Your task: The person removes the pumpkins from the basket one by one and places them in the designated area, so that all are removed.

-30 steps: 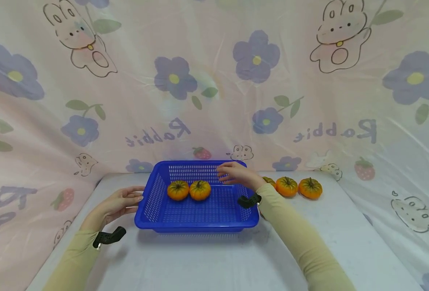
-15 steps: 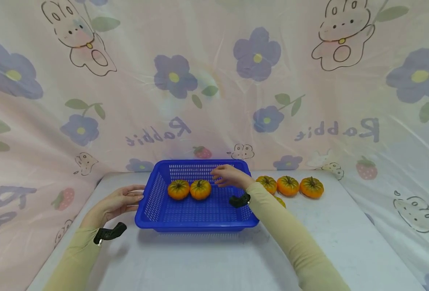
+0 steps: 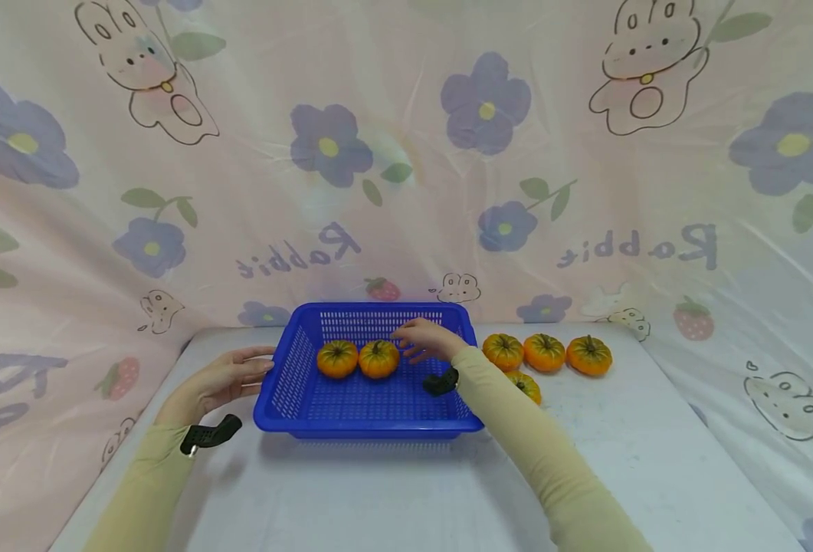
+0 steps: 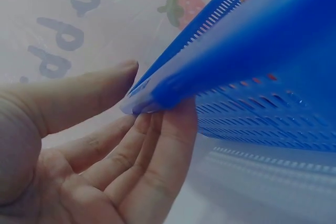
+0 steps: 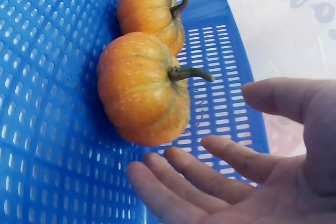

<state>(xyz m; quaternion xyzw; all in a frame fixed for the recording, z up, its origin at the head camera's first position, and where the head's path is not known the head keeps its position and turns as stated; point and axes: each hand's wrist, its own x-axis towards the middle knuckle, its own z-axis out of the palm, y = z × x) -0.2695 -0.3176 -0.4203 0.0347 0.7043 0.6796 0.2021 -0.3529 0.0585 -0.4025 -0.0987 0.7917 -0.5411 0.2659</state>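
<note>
Two pumpkins (image 3: 338, 359) in basket (image 3: 365, 402); empty right hand (image 3: 430, 340) at two o'clock; left hand (image 3: 218, 382) loosely touches nine o'clock rim (image 3: 268, 397), seemingly steadying.

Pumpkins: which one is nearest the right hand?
The right-hand pumpkin of the two in the blue basket: the right hand hovers beside it, while its neighbour is farther left and four other pumpkins lie outside the basket.

The mirror-reversed word "Rabbit" stands twice in purple letters (image 3: 300, 254) on a pale pink, flower-printed fabric backdrop (image 3: 413, 222). Further purple lettering (image 3: 28, 373) at its left edge and in both wrist views is only partly legible.
</note>
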